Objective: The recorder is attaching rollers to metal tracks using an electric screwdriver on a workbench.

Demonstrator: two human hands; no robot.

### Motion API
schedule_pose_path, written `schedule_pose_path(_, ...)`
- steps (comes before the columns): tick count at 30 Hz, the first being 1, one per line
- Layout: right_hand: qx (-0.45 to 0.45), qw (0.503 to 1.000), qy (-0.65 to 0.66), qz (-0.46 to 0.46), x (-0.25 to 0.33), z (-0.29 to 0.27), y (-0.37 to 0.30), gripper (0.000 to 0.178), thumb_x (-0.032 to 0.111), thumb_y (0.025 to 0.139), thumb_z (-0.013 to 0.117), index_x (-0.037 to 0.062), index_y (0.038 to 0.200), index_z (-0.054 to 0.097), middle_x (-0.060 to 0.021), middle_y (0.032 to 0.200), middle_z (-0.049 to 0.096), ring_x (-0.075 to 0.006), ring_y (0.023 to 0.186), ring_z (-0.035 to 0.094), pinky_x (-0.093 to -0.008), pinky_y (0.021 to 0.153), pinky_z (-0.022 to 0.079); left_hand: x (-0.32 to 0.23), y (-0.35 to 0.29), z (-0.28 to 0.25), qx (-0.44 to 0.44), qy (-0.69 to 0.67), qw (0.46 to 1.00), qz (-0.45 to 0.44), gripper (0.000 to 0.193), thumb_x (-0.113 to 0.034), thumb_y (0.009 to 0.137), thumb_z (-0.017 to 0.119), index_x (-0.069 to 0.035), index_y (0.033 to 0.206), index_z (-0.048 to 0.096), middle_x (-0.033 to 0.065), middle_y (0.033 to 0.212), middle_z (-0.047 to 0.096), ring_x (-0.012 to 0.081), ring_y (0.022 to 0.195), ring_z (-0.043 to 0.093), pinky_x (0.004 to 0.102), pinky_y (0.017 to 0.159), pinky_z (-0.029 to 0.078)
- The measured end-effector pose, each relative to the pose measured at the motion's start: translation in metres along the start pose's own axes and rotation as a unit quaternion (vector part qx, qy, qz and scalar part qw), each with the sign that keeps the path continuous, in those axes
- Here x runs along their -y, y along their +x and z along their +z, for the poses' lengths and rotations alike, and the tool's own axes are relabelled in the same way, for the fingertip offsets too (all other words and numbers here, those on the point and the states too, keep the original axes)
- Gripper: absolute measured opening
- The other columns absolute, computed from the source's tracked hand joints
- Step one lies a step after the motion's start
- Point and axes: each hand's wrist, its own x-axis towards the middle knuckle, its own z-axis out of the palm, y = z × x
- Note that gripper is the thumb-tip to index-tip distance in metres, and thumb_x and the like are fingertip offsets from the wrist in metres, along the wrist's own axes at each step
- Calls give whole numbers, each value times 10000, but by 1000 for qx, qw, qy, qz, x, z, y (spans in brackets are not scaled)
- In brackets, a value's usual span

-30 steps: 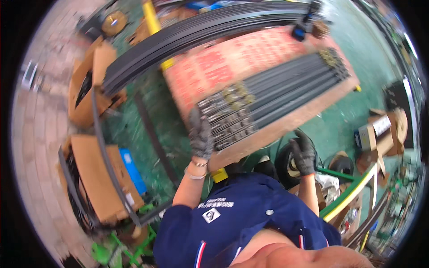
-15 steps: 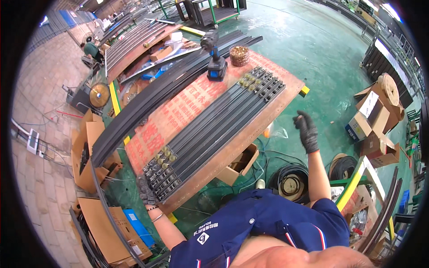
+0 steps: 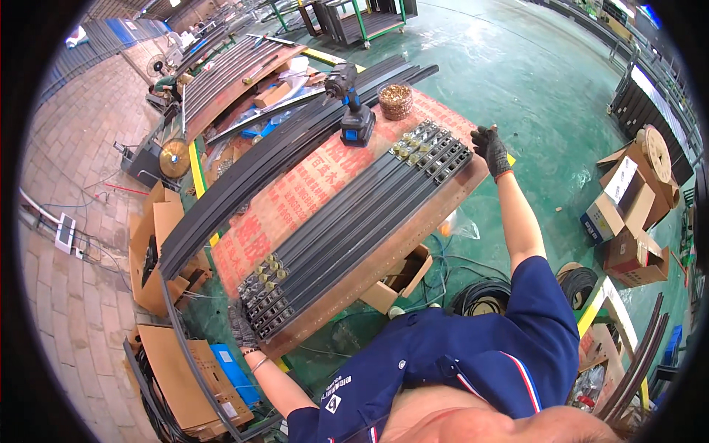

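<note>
Nearest, lower L: L hand [image 3: 241, 326], in a grey-black knit glove, set against the near ends of a row of long, dark-grey metal bars [image 3: 347, 230] w/ silver slotted end fittings [image 3: 269, 304]; can't tell if it's gripping or only pressing. Even, flat-palmed pressure across all ends prob. keeps the row square; fingers best clear of gaps btwn bars. Bars lie side by side on a brown-edged, red-printed wooden board [image 3: 369, 267], running diagonally btwn the hands. R hand [image 3: 490, 149], similar glove, is at the board's far R corner, just beside the bars' far ends: fingers part-bent, loose, nothing visible in grasp. Farther: black-and-blue cordless drill [image 3: 357, 124], upright, nr a round, clear tub of small brass-coloured parts [image 3: 396, 103].
</note>
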Motion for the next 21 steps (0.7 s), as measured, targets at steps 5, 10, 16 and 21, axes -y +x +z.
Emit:
schedule_pose_path(5,16,997,-57,44,10,-3,29,709,656,815,304,76,1186,471,-91,1060,595,-200,868,567,-339,734,443,-7,-6,10,19,46,997,53,632,-465,914,272,44,1285,325,184,1315,364,285,1190,370,387,1023,260)
schedule_pose_path(10,129,990,-14,63,5,25,44,675,603,847,310,76,1261,394,-103,1245,474,-219,1071,482,-349,848,398,-4,-7,-1,-45,17,999,13,623,-486,910,256,12,1272,354,203,1305,369,298,1192,367,407,1029,244)
schedule_pose_path(16,261,963,7,60,9,38,77,768,644,820,288,60,1318,302,-124,1322,381,-237,1180,390,-372,950,319,-21,-5,13,-62,-86,993,-43,657,-525,892,260,7,1266,360,197,1306,371,301,1208,345,406,1033,238)
schedule_pose_path(21,367,928,43,44,-3,57,82,749,636,837,222,91,1350,237,-133,1381,287,-261,1271,276,-385,1045,192,-32,-7,4,-98,-131,983,-88,683,-536,888,223,10,1282,340,199,1344,315,304,1233,309,411,1051,199)
